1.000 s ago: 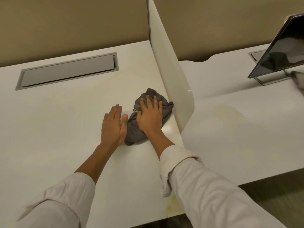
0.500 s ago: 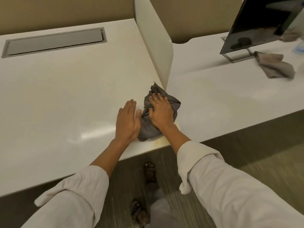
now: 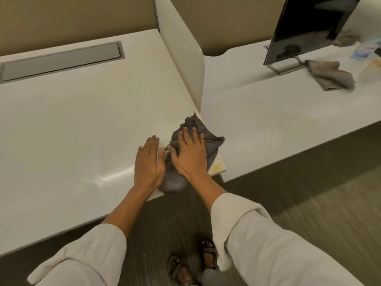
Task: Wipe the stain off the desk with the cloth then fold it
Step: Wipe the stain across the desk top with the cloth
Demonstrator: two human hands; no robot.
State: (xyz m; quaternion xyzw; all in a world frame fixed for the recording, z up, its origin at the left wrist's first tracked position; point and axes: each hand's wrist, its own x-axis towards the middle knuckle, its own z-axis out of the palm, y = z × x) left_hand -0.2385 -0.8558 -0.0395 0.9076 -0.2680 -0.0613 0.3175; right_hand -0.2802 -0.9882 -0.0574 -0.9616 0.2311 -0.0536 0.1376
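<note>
A crumpled dark grey cloth [image 3: 210, 141] lies at the front right corner of the white desk [image 3: 72, 124], its lower end hanging over the front edge. My right hand [image 3: 190, 153] presses flat on top of the cloth, fingers spread. My left hand [image 3: 149, 164] rests flat on the desk just left of the cloth, its thumb touching it. A yellowish stain [image 3: 217, 166] shows on the desk corner right beside the cloth.
A white divider panel [image 3: 181, 58] stands along the desk's right side. The neighbouring desk [image 3: 268, 112] holds a dark monitor [image 3: 309, 27] and another grey cloth [image 3: 332, 76]. A grey cable hatch [image 3: 61, 60] sits at the back left. My sandalled feet [image 3: 193, 263] stand below the edge.
Both hands and the cloth slid from beside the divider toward the desk's front right corner. The cloth now hangs over the front edge; the view tilted down, showing floor and feet.
</note>
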